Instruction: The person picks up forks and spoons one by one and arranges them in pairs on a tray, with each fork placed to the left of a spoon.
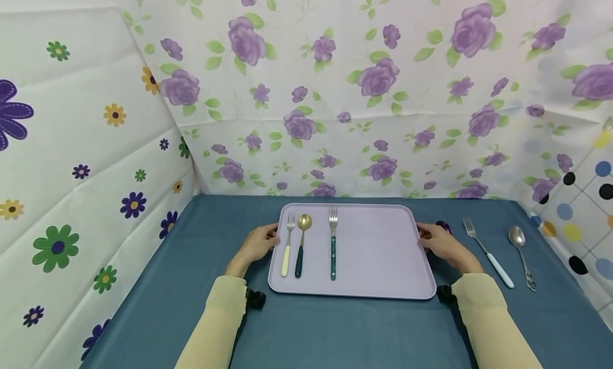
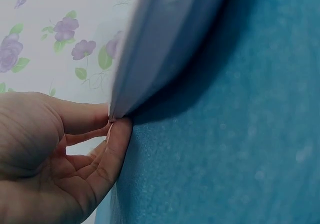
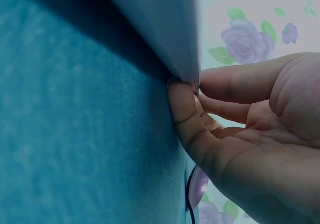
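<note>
A pale lilac rectangular tray (image 1: 378,252) lies on the blue cloth. My left hand (image 1: 258,244) pinches its left rim between thumb and fingers; the left wrist view shows the tray's underside (image 2: 160,38) above the cloth there. On the opposite side, my right hand (image 1: 444,245) pinches the right rim (image 3: 186,58) the same way. Three pieces of cutlery lie on the tray's left half: a fork with a cream handle (image 1: 286,257), a gold spoon with a dark green handle (image 1: 300,252) and a larger fork with a green handle (image 1: 333,252).
Right of the tray lie a fork with a pale blue handle (image 1: 498,268) and a silver spoon with an ornate handle (image 1: 525,265). A dark purple shiny object (image 1: 444,227) is partly hidden behind my right hand. Floral sheets (image 1: 306,92) hang behind and at the left.
</note>
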Motion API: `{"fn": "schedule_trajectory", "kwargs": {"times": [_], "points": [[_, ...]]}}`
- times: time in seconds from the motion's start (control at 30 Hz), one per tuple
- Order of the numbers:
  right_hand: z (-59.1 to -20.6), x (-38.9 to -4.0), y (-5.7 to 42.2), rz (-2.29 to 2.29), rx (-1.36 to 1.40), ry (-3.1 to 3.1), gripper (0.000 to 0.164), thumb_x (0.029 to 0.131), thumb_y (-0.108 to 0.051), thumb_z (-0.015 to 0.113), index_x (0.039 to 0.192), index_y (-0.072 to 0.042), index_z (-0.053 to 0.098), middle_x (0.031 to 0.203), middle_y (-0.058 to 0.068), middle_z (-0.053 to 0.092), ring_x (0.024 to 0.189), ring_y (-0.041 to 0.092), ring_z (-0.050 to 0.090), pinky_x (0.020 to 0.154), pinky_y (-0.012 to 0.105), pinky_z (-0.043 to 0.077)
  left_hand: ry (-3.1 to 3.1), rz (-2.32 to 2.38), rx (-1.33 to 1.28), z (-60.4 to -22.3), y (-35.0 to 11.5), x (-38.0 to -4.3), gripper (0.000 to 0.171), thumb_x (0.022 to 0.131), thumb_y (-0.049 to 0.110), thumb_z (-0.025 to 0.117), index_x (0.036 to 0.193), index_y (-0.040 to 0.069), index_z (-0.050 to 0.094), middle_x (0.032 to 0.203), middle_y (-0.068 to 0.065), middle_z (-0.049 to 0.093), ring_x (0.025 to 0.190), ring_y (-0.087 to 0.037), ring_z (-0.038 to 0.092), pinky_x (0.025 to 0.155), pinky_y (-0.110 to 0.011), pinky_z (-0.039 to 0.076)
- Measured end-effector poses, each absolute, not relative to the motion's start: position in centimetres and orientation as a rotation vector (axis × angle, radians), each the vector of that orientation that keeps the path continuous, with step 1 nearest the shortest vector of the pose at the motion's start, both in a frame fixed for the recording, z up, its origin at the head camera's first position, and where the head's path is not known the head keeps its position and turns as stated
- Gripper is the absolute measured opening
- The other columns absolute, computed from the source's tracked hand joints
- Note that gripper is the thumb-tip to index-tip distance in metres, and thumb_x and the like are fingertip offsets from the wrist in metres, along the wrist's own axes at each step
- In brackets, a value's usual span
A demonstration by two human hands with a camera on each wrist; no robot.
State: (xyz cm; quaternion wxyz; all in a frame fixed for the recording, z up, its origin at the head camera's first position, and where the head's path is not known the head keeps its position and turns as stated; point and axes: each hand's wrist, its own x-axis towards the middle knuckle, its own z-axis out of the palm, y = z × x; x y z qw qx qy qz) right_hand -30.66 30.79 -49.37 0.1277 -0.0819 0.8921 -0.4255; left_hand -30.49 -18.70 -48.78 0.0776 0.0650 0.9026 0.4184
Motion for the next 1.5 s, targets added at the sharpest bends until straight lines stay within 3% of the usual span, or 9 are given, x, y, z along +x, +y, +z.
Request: {"fn": "schedule_trajectory", "kwargs": {"times": [0.33, 0.63, 0.8, 0.93, 1.03, 1.13, 1.2, 1.33, 1.5], "points": [[-49.2, -30.4, 30.6, -1.235, -0.259, 2.612, 0.057, 0.104, 0.001, 0.051, 0.153, 0.020, 0.029, 0.116, 0.027, 0.059, 0.098, 0.031, 0.059, 0.080, 0.040, 0.057, 2.700, 1.273, 0.196, -48.8, -18.7, -30.8, 0.052, 0.105, 0.006, 0.059, 0.155, -0.003, 0.046, 0.106, -0.012, 0.064, 0.100, -0.024, 0.067, 0.084, -0.037, 0.061], [-49.1, -30.5, 30.5, -1.195, -0.259, 2.610, 0.056, 0.106, -0.002, 0.050, 0.154, 0.018, 0.029, 0.127, 0.032, 0.058, 0.101, 0.032, 0.061, 0.085, 0.043, 0.058, 2.699, 1.294, 0.176, -48.9, -19.0, -30.4, 0.051, 0.105, 0.006, 0.059, 0.154, -0.003, 0.047, 0.104, -0.011, 0.063, 0.098, -0.024, 0.067, 0.083, -0.037, 0.061], [-48.1, -30.2, 31.0, -1.235, -0.294, 2.507, 0.057, 0.113, -0.013, 0.042, 0.159, 0.013, 0.021, 0.149, 0.038, 0.044, 0.116, 0.042, 0.062, 0.097, 0.051, 0.055, 2.703, 1.307, 0.171, -48.9, -19.1, -30.4, 0.051, 0.105, 0.006, 0.059, 0.153, -0.004, 0.047, 0.104, -0.012, 0.063, 0.098, -0.024, 0.067, 0.083, -0.038, 0.061], [-47.1, -29.7, 31.9, -1.260, -0.322, 2.463, 0.060, 0.114, -0.017, 0.041, 0.161, 0.011, 0.017, 0.154, 0.040, 0.035, 0.125, 0.046, 0.059, 0.103, 0.057, 0.051, 2.699, 1.312, 0.168, -48.9, -19.0, -30.5, 0.051, 0.105, 0.006, 0.059, 0.154, -0.003, 0.048, 0.104, -0.011, 0.063, 0.098, -0.024, 0.067, 0.082, -0.038, 0.060], [-46.5, -29.5, 32.6, -1.236, -0.371, 2.537, 0.057, 0.113, -0.013, 0.043, 0.159, 0.014, 0.023, 0.142, 0.041, 0.047, 0.111, 0.041, 0.066, 0.097, 0.054, 0.055, 2.697, 1.310, 0.168, -49.0, -19.0, -30.5, 0.051, 0.105, 0.006, 0.059, 0.154, -0.003, 0.047, 0.104, -0.011, 0.063, 0.098, -0.024, 0.067, 0.083, -0.037, 0.060], [-45.9, -29.2, 33.4, -1.129, -0.358, 2.685, 0.050, 0.111, -0.007, 0.046, 0.154, 0.016, 0.035, 0.112, 0.034, 0.064, 0.087, 0.034, 0.069, 0.078, 0.046, 0.059, 2.698, 1.310, 0.163, -49.2, -18.9, -30.5, 0.051, 0.105, 0.006, 0.059, 0.154, -0.003, 0.048, 0.104, -0.011, 0.063, 0.098, -0.024, 0.067, 0.083, -0.037, 0.061], [-45.7, -28.9, 34.0, -1.015, -0.315, 2.796, 0.044, 0.109, -0.005, 0.047, 0.147, 0.016, 0.044, 0.097, 0.027, 0.066, 0.076, 0.031, 0.066, 0.068, 0.042, 0.055, 2.699, 1.307, 0.161, -49.2, -18.8, -30.5, 0.050, 0.105, 0.006, 0.059, 0.153, -0.003, 0.048, 0.104, -0.011, 0.063, 0.098, -0.024, 0.067, 0.083, -0.037, 0.061], [-45.4, -28.4, 35.3, -0.806, -0.242, 2.948, 0.036, 0.102, -0.001, 0.048, 0.132, 0.016, 0.059, 0.102, 0.029, 0.067, 0.083, 0.038, 0.065, 0.068, 0.048, 0.053, 2.701, 1.299, 0.174, -49.2, -18.7, -30.5, 0.050, 0.105, 0.006, 0.059, 0.153, -0.004, 0.048, 0.105, -0.012, 0.064, 0.099, -0.024, 0.067, 0.084, -0.038, 0.061], [-45.5, -28.4, 36.0, -0.716, -0.235, 2.986, 0.035, 0.097, 0.001, 0.049, 0.125, 0.016, 0.063, 0.108, 0.035, 0.066, 0.096, 0.049, 0.064, 0.078, 0.060, 0.053, 2.699, 1.312, 0.185, -49.1, -18.6, -30.6, 0.050, 0.105, 0.005, 0.059, 0.152, -0.005, 0.048, 0.108, -0.014, 0.064, 0.101, -0.026, 0.067, 0.085, -0.039, 0.061]]}}
